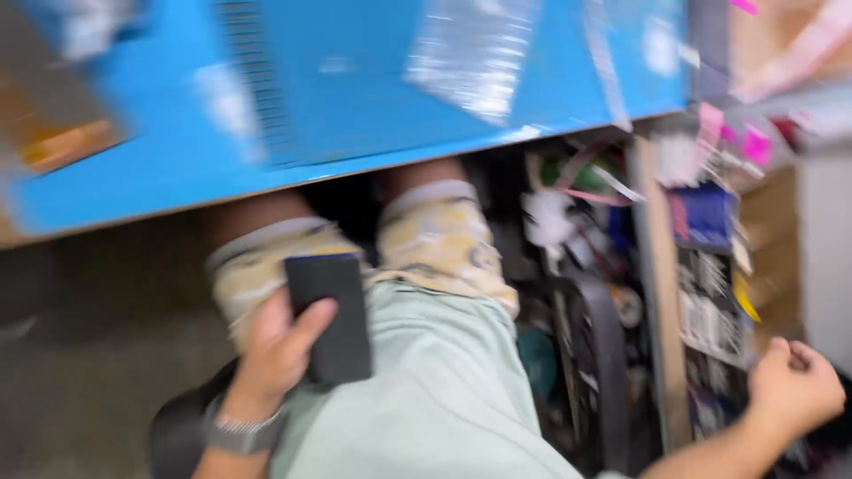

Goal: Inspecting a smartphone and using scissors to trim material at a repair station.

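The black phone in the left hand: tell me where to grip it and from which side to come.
Grip the black phone across its two long edges near the upper half, which stands free above the left hand. Come from above and from the right, since the thumb lies over its left edge and the palm covers the lower left corner. It is flat, slim and nearly upright. The right hand is curled, well away from it.

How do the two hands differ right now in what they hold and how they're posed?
The left hand grips a flat black phone-like slab, thumb across its face; the right hand is curled into a loose fist with nothing visible in it. The left hand rests over the lap, against the pale green shirt; the right hand is out to the side by the cluttered shelf. Only the left wrist wears a watch. Both are motion-blurred.
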